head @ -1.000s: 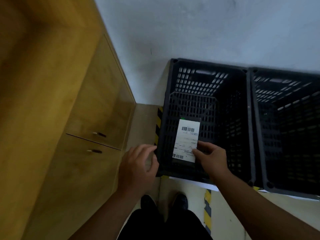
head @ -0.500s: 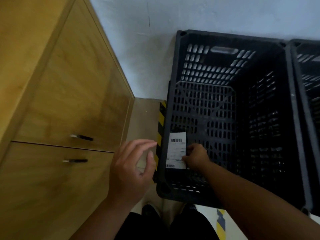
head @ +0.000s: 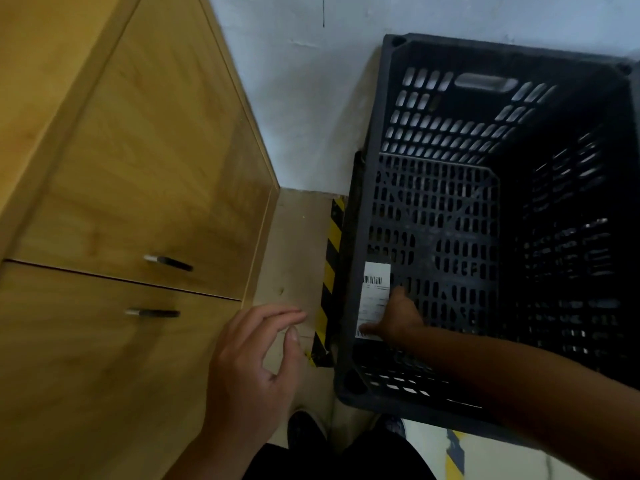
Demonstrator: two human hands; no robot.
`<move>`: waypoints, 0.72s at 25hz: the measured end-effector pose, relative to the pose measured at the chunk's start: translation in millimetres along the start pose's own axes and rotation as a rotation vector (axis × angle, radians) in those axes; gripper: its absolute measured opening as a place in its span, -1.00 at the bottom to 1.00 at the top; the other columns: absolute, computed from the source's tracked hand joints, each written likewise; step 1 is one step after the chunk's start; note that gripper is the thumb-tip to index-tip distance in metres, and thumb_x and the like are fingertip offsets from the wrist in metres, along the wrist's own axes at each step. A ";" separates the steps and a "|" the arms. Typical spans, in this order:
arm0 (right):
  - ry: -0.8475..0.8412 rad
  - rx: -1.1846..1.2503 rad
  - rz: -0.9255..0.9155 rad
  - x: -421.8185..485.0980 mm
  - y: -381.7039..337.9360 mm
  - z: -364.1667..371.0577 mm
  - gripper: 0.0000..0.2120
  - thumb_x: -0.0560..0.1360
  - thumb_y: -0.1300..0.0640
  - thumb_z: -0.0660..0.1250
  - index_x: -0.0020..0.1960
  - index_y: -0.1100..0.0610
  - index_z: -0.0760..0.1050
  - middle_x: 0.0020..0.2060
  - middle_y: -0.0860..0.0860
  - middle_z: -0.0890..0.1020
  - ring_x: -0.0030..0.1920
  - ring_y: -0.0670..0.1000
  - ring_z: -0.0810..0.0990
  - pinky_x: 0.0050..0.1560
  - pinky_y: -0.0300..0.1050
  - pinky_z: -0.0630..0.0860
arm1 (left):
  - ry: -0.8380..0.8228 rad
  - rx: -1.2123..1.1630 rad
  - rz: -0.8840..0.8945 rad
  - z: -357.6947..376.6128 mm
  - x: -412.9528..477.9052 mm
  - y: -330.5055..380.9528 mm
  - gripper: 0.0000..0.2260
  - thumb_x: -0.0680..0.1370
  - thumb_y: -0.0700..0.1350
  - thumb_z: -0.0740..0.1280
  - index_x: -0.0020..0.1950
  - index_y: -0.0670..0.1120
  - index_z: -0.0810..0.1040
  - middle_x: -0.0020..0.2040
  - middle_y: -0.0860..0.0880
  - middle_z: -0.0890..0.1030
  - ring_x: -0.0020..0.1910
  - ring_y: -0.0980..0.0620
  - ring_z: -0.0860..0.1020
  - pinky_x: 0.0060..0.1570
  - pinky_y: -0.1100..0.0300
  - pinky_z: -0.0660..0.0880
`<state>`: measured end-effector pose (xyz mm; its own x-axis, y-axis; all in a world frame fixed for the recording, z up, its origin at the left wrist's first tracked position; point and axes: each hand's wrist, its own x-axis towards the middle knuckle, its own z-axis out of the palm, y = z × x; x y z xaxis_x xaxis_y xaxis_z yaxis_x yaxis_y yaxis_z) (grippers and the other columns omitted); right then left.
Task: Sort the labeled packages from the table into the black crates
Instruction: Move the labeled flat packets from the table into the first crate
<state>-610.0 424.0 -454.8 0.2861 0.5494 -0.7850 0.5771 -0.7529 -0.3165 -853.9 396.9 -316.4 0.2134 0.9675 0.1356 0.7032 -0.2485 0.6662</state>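
One crate (head: 381, 98); one package (head: 375, 292); two hands (head: 256, 368) (head: 398, 318); two cabinet handles (head: 168, 263) (head: 152, 312)

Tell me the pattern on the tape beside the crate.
The tape has black and yellow diagonal stripes; head view.
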 end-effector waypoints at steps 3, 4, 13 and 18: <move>-0.079 -0.106 0.012 -0.9 1.0 2.9 -0.19 0.38 -0.05 0.61 0.44 0.22 0.27 0.36 0.16 0.50 0.35 0.17 0.52 0.30 0.07 0.55 | 0.002 -0.010 -0.017 -2.1 -6.6 -2.0 -0.79 0.60 -0.08 0.28 0.11 -0.01 0.70 0.08 0.18 0.63 0.14 0.14 0.59 0.12 0.10 0.56; -0.097 -0.133 0.012 -2.8 0.1 0.8 -0.18 0.41 -0.10 0.58 0.45 0.24 0.26 0.37 0.17 0.49 0.35 0.17 0.52 0.30 0.05 0.55 | 0.002 -0.019 -0.019 -4.5 -7.8 0.1 -0.79 0.60 -0.08 0.28 0.12 -0.01 0.69 0.08 0.19 0.63 0.15 0.15 0.59 0.13 0.13 0.55; 0.416 -0.373 -0.377 -200.2 -36.5 -111.6 -0.56 0.57 -0.24 0.21 0.28 0.05 0.39 0.18 0.04 0.51 0.18 0.10 0.49 0.12 0.03 0.48 | -0.220 0.051 -0.150 -74.3 -2.6 115.9 -0.72 0.59 0.06 0.23 0.26 0.12 0.58 0.16 0.27 0.53 0.19 0.29 0.42 0.19 0.25 0.36; 0.539 -0.380 -0.416 -342.6 -37.5 -185.2 -0.54 0.58 -0.21 0.19 0.37 0.03 0.39 0.24 -0.01 0.49 0.23 0.07 0.48 0.19 -0.05 0.47 | -0.350 0.117 -0.051 -125.7 15.9 217.4 -0.68 0.60 0.01 0.36 0.36 0.09 0.53 0.23 0.16 0.54 0.24 0.09 0.48 0.20 0.18 0.41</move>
<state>-588.0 331.2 -75.4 0.2649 0.9330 -0.2435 0.9133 -0.3238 -0.2472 -782.9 364.1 -77.2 0.3811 0.9092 -0.1679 0.7872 -0.2239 0.5746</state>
